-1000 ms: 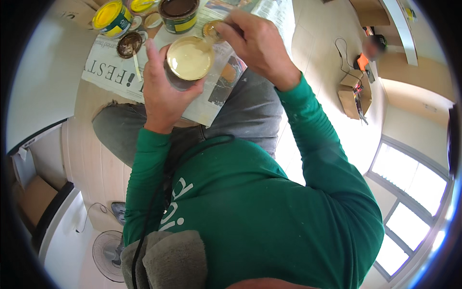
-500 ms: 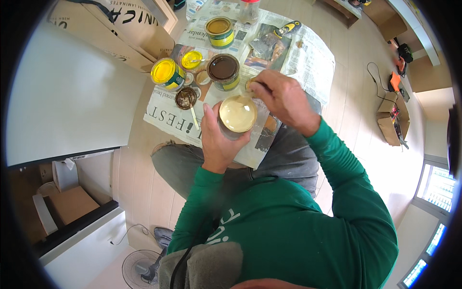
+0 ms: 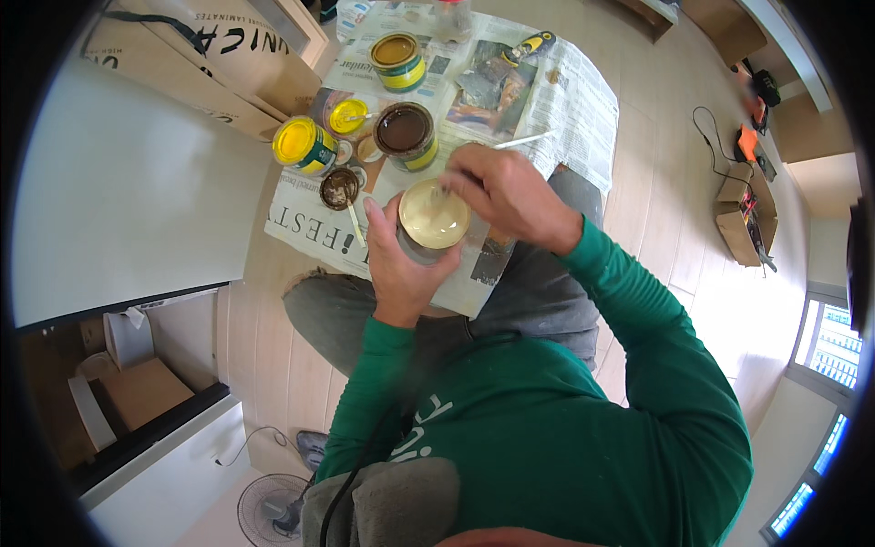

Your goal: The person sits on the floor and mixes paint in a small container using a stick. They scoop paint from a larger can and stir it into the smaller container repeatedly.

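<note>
A cup of glossy cream paint is cradled in my left hand, fingers round its side. My right hand is over the cup's right rim, fingers pinched on a blurred pale item dipping toward the paint. Behind that hand a white stick lies across the newspaper. Open cans of brown paint, yellow paint and ochre paint stand around, with a yellow-coated lid and a brown-smeared lid with a pale stick across it.
A scraper and a clear container are at the back of the newspaper. Cardboard and a white board stand at left. An open box of tools is on the floor at right; a fan is below.
The view has swung, showing more of the newspaper. My right hand has moved from the cup's upper right to over the paint; a white stick now shows behind it.
</note>
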`<state>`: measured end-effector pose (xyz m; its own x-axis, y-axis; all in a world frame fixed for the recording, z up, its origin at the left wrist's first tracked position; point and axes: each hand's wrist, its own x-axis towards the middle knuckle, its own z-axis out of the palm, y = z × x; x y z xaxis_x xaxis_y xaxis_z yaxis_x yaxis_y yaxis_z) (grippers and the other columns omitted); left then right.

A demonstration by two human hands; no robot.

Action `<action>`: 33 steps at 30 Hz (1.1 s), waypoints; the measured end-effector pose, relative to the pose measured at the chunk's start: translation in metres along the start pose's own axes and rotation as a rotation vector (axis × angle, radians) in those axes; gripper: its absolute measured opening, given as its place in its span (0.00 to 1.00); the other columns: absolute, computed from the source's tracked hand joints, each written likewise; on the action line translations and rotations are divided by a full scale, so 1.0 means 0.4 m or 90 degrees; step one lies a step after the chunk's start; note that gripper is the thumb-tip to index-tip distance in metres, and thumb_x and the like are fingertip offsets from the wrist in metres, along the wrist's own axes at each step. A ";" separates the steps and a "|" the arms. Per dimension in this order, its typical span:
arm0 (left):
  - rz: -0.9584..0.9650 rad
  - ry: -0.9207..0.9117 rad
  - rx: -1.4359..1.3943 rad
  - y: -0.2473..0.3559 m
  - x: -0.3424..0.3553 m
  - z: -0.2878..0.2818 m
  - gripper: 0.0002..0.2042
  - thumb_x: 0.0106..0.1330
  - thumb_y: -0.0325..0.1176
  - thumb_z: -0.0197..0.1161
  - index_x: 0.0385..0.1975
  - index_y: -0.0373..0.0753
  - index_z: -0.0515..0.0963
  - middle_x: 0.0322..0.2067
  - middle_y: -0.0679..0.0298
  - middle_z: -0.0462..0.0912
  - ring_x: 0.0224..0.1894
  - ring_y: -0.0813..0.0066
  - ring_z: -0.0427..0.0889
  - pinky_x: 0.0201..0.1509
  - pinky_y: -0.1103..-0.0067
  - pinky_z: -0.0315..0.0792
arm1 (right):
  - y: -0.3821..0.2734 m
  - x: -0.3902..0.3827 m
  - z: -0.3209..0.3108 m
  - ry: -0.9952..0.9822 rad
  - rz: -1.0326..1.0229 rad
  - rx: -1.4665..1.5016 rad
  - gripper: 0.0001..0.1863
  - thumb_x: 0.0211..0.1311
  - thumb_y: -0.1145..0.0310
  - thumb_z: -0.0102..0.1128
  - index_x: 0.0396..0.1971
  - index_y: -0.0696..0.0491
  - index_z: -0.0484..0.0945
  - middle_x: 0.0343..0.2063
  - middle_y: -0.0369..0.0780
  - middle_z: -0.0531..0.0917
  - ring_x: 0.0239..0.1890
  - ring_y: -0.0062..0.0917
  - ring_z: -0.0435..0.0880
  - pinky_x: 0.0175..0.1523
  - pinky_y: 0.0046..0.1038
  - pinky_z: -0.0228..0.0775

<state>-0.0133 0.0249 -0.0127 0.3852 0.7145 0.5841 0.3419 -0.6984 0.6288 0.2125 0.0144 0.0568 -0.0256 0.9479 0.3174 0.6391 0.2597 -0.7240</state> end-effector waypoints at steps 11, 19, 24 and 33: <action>-0.031 -0.019 0.055 0.015 0.012 -0.017 0.70 0.53 0.34 0.89 0.85 0.27 0.34 0.66 0.43 0.81 0.65 0.48 0.84 0.72 0.61 0.76 | 0.000 0.007 -0.014 0.023 0.017 -0.048 0.12 0.76 0.63 0.68 0.41 0.58 0.85 0.30 0.51 0.86 0.34 0.51 0.86 0.40 0.44 0.78; -0.012 -0.002 0.060 0.012 0.001 -0.020 0.70 0.53 0.32 0.89 0.85 0.28 0.35 0.66 0.42 0.81 0.65 0.48 0.85 0.71 0.61 0.77 | -0.012 -0.004 -0.008 0.029 0.044 -0.062 0.12 0.76 0.62 0.69 0.41 0.58 0.87 0.30 0.50 0.87 0.31 0.44 0.87 0.39 0.39 0.79; -0.009 -0.003 0.020 0.005 0.002 -0.011 0.69 0.53 0.31 0.88 0.85 0.28 0.36 0.67 0.42 0.81 0.66 0.48 0.84 0.72 0.61 0.76 | -0.011 0.001 -0.001 0.015 -0.005 -0.049 0.12 0.75 0.63 0.69 0.40 0.58 0.86 0.31 0.50 0.87 0.31 0.46 0.88 0.39 0.40 0.79; -0.016 -0.005 0.032 0.004 -0.003 -0.012 0.69 0.53 0.31 0.89 0.85 0.28 0.35 0.67 0.42 0.81 0.66 0.49 0.84 0.72 0.61 0.76 | -0.017 0.013 0.007 0.057 -0.035 -0.068 0.11 0.74 0.64 0.70 0.40 0.58 0.86 0.29 0.49 0.87 0.31 0.46 0.88 0.39 0.41 0.79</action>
<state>-0.0174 0.0231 -0.0098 0.3820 0.7318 0.5644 0.3940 -0.6814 0.6168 0.2058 0.0180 0.0615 0.0025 0.9114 0.4115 0.7170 0.2852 -0.6360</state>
